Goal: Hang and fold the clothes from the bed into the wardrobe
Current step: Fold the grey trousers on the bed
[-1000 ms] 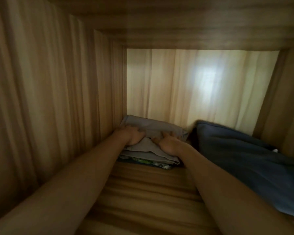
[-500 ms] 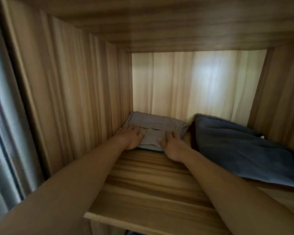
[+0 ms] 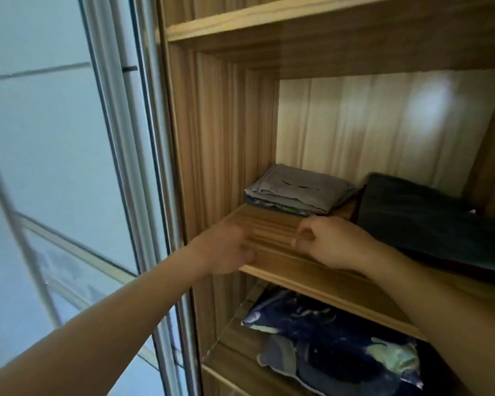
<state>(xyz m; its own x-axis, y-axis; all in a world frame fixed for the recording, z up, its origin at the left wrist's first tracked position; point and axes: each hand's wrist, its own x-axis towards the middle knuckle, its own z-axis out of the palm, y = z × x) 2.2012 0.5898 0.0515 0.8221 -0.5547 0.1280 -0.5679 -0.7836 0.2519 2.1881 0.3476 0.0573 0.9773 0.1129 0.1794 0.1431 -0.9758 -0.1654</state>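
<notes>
**Neatly stacked, both hands off the pile**

Evidently the grey folded garment [image 3: 297, 190] sat where it was meant to go. It lay on top of a small stack in the back left corner of the shelf [image 3: 269, 230], squared against the wardrobe's side wall [image 3: 226, 132] and well back from the front edge. Just beside it on the right lay a dark blue folded item [image 3: 429, 221] that took up the rest of that level, which probably explained the tight tuck into the corner.

The right hand [image 3: 335, 244] hovered over the front of the shelf, near the stack but apart from it, its fingers loosely curled with nothing in them. The left hand [image 3: 226, 250] was at the shelf's front edge and smeared by motion. Whether it gripped the edge or merely hung beside it could not be told, though no cloth showed in it.

Below, a dark patterned bundle [image 3: 326, 330] occupied the lower shelf. This placement looked finished, and the next garment would have to come from the bed.
</notes>
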